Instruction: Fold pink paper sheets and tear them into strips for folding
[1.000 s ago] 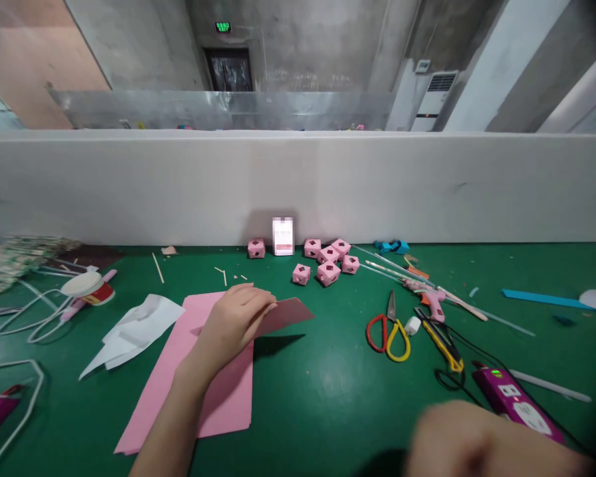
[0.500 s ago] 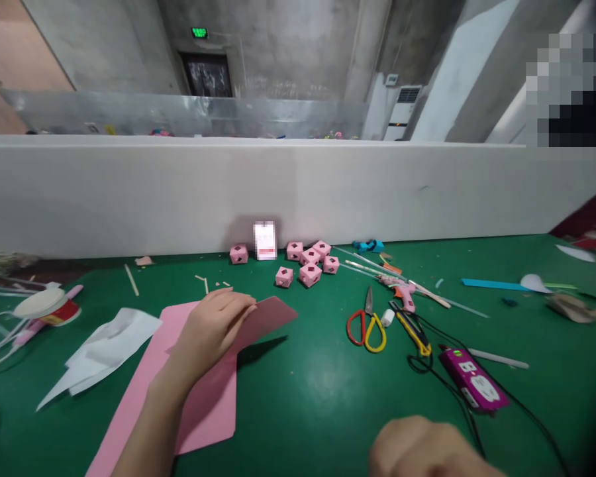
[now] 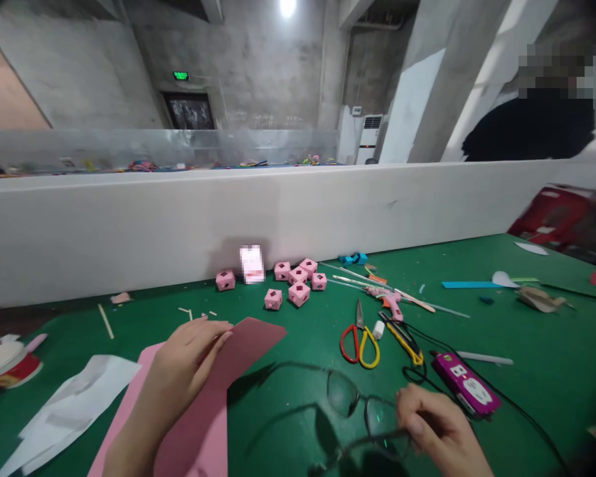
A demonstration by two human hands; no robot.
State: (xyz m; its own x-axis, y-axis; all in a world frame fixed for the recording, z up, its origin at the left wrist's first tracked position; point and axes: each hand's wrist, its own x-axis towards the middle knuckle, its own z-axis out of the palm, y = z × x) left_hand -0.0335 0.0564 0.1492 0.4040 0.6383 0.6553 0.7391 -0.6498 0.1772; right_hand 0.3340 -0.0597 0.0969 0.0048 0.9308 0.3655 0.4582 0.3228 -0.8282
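Left hand (image 3: 176, 368) at seven o'clock pinches pink paper (image 3: 255, 341), apparently to lift its edge off the worktop (image 3: 541, 344); right hand (image 3: 437, 427) at five, grip closed, has glasses (image 3: 360, 398) by one side, seemingly to steady them.

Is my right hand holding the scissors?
No, the right hand holds glasses, while the scissors lie on the green table.

Overhead lamp (image 3: 287, 6) glares white — glasses (image 3: 361, 397) seem smeared, perhaps by motion.
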